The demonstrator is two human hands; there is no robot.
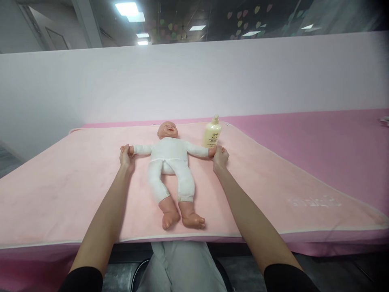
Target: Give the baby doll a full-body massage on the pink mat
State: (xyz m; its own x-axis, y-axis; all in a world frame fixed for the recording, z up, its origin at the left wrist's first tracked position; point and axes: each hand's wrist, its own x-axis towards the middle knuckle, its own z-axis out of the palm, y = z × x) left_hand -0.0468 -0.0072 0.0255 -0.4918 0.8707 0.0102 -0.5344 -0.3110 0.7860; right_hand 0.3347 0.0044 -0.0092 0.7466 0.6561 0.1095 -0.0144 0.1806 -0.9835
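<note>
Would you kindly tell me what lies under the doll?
The doll lies face up on a pink towel; under the towel a darker pink surface shows. Directly beneath the doll is hidden.

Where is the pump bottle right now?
In the head view the pump bottle stands upright on the pink towel, right of centre, beside the doll and just behind the right hand holding the doll's outstretched hand.

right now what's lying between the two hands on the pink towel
In the head view, a baby doll in a white suit lies on its back between the left hand and right hand, each gripping one doll hand.
</note>
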